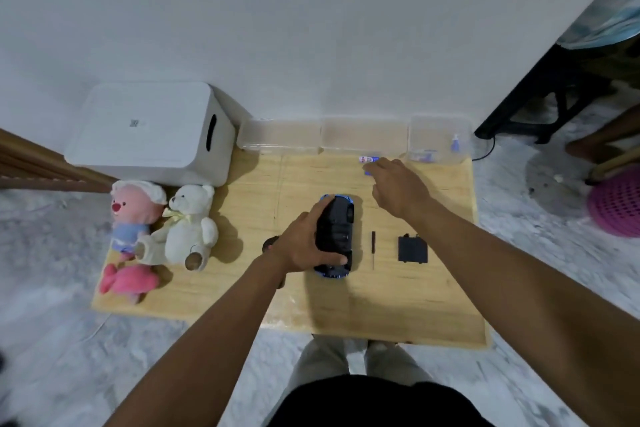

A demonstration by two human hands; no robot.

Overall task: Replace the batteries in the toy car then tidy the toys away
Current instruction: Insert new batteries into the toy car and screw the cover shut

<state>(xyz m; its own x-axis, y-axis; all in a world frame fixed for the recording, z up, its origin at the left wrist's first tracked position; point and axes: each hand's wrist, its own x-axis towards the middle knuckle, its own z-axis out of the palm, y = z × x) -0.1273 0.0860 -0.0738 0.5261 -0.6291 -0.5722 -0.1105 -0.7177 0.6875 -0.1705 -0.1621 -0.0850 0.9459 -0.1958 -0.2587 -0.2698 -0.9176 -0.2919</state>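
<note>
I see left hand [304,246] clamped on upturned toy car [335,236]; right hand [398,187] beyond car, fingers curled over battery [369,159], grip unclear.

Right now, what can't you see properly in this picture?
Head view only:
- Toy car: upside down, left hand covers its side; battery slot unclear.
- Batteries: right hand partly hides them; too small to count.
- Clear box: contents blurred.
- Dark object: behind left wrist.
</note>
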